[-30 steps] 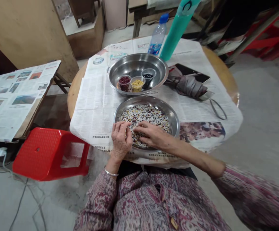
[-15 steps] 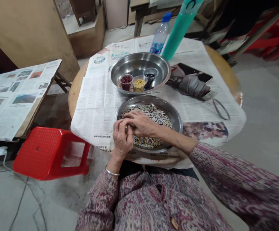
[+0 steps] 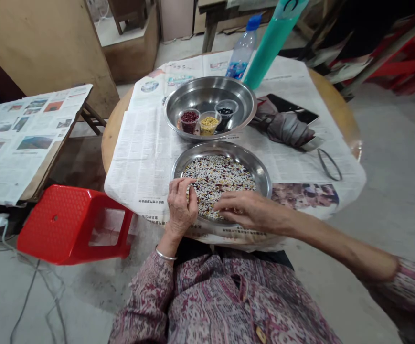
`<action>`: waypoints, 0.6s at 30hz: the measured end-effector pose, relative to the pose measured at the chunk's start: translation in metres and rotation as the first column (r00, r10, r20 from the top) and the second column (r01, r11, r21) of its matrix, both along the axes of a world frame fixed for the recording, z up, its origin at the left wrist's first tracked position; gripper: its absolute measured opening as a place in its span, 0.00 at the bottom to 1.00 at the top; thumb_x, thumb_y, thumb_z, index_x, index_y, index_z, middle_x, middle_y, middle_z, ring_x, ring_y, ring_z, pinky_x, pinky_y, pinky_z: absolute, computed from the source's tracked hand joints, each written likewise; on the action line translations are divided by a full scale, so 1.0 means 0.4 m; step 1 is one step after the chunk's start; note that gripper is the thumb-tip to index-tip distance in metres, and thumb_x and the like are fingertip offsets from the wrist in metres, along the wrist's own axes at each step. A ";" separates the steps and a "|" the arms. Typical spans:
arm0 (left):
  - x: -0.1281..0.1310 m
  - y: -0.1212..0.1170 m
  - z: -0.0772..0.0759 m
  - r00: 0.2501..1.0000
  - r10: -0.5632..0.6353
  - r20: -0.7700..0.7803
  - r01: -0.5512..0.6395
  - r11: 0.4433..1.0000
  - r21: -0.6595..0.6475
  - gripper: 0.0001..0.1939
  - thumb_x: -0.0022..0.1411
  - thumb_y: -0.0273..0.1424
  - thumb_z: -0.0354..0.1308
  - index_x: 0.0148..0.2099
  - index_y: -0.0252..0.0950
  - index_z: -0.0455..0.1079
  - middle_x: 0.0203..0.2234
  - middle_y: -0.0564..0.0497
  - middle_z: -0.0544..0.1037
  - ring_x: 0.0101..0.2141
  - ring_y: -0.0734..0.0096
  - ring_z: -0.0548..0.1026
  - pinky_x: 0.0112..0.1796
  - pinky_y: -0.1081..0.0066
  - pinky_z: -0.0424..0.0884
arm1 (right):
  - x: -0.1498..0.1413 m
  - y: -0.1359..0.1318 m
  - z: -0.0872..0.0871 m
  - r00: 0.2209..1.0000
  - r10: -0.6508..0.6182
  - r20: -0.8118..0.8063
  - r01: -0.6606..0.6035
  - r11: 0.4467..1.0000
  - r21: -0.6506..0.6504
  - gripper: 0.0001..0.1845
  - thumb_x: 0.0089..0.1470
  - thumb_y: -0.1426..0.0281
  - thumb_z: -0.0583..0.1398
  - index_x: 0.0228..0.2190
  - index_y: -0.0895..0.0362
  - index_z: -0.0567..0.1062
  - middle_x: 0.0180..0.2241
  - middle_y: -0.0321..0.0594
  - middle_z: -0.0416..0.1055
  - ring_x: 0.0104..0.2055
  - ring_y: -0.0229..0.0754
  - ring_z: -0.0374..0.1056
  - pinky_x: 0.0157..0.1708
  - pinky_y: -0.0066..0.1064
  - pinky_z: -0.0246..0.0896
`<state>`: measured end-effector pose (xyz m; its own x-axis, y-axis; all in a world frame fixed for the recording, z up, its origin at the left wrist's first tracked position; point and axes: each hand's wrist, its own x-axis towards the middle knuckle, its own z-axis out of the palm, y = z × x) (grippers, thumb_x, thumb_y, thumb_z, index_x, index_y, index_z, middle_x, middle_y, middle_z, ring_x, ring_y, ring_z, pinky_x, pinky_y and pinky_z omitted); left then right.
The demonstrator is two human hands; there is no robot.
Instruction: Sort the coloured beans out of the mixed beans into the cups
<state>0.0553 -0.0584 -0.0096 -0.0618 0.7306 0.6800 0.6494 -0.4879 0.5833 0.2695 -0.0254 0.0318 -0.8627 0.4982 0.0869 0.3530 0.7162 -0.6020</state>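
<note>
A steel basin [image 3: 263, 165] near the table's front edge holds a spread of mixed white grains, dark red beans and yellow beans [image 3: 221, 174]. My left hand [image 3: 182, 203] is at the basin's left rim, its fingers curled into a cup; what lies inside them is hidden. Over the lower right part of the beans, my right hand [image 3: 248, 209] reaches in with fingers and thumb slightly apart. Behind, a larger steel basin [image 3: 178, 98] contains clear cups of red beans [image 3: 189, 120], yellow beans [image 3: 209, 124] and black beans [image 3: 226, 112].
Newspaper [image 3: 135, 157] covers the round table. A clear bottle [image 3: 242, 50] and a tall green bottle [image 3: 273, 45] stand at the back. A folded grey umbrella [image 3: 288, 128] lies right, over a dark flat object [image 3: 293, 107]. A red stool [image 3: 60, 224] is at left.
My right hand has left my left hand, moving right and toward me to the lower right part of the beans. My left hand has stayed at the rim.
</note>
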 end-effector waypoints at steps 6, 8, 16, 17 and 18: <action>-0.001 -0.001 -0.003 1.000 0.004 0.004 -0.004 1.000 0.002 0.11 0.71 0.23 0.50 0.51 0.36 0.70 0.42 0.45 0.77 0.47 0.63 0.73 0.50 0.61 0.72 | -0.069 0.001 -0.059 0.997 -0.079 0.000 0.077 0.982 0.171 0.15 0.62 0.76 0.55 0.43 0.54 0.79 0.42 0.45 0.78 0.45 0.46 0.73 0.45 0.38 0.69; -0.001 0.000 -0.002 1.000 0.004 0.006 -0.004 1.000 0.007 0.11 0.71 0.23 0.50 0.51 0.37 0.70 0.42 0.45 0.77 0.47 0.63 0.73 0.50 0.60 0.72 | -0.074 0.043 -0.073 0.979 -0.201 -0.016 0.199 0.947 0.251 0.17 0.62 0.76 0.53 0.46 0.55 0.79 0.46 0.47 0.77 0.50 0.49 0.72 0.48 0.42 0.69; -0.002 0.004 -0.005 1.000 0.003 0.010 -0.003 1.000 0.004 0.11 0.71 0.24 0.50 0.51 0.37 0.69 0.43 0.45 0.77 0.47 0.63 0.74 0.49 0.60 0.72 | -0.114 0.149 -0.062 0.917 -0.392 -0.067 0.387 0.841 0.379 0.17 0.62 0.66 0.59 0.52 0.54 0.77 0.53 0.50 0.73 0.55 0.55 0.66 0.54 0.51 0.66; -0.003 0.004 -0.006 1.000 0.001 0.010 -0.001 1.000 0.004 0.10 0.72 0.24 0.50 0.51 0.37 0.69 0.43 0.45 0.77 0.47 0.63 0.74 0.49 0.60 0.72 | -0.130 0.148 -0.059 0.941 -0.335 -0.050 0.328 0.865 0.380 0.19 0.61 0.65 0.61 0.52 0.54 0.76 0.56 0.51 0.72 0.57 0.56 0.65 0.55 0.52 0.65; -0.003 0.004 -0.006 1.000 0.001 0.008 -0.001 1.000 0.005 0.10 0.72 0.24 0.50 0.51 0.37 0.69 0.43 0.45 0.77 0.47 0.62 0.74 0.49 0.59 0.72 | -0.147 0.146 -0.057 0.962 -0.271 -0.025 0.260 0.890 0.374 0.20 0.59 0.65 0.62 0.52 0.55 0.76 0.57 0.51 0.70 0.57 0.57 0.64 0.55 0.52 0.64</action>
<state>0.0542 -0.0567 -0.0122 -0.0682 0.7269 0.6834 0.6449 -0.4905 0.5861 0.2106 0.0331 0.0089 -0.7074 0.6451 0.2888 0.5735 0.7627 -0.2988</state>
